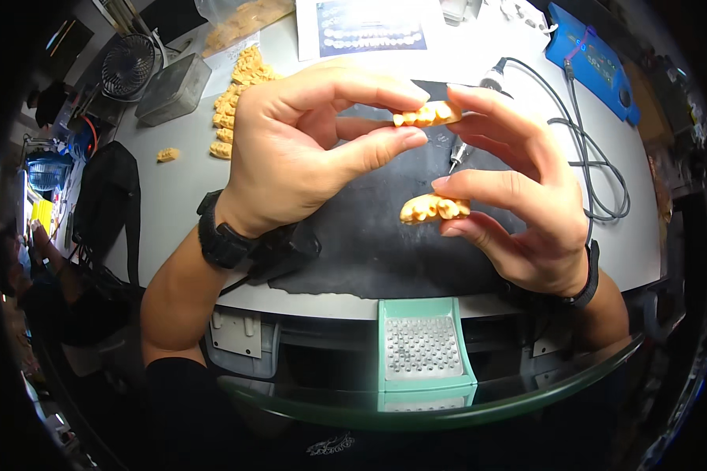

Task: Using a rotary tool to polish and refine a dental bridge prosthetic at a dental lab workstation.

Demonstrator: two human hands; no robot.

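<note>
My left hand (291, 153) pinches the left end of a yellow-orange dental cast piece (427, 115) between thumb and index finger. The fingers of my right hand (530, 192) meet that piece at its other end. Lower down, the same right hand grips a second dental cast piece (434, 209), its row of teeth facing me. Both pieces are held up above a black mat (369, 235). Behind my right fingers a thin rotary handpiece (459, 157) lies with its tip on the mat, partly hidden.
Several cast pieces (229, 106) sit in rows left of centre, with a lone one (167, 155) farther left. Beyond are a metal box (174, 89), a fan (129, 67) and a bag of casts (247, 23). A blue control unit (593, 63) trails a cable. A green grated tray (382, 345) juts out in front.
</note>
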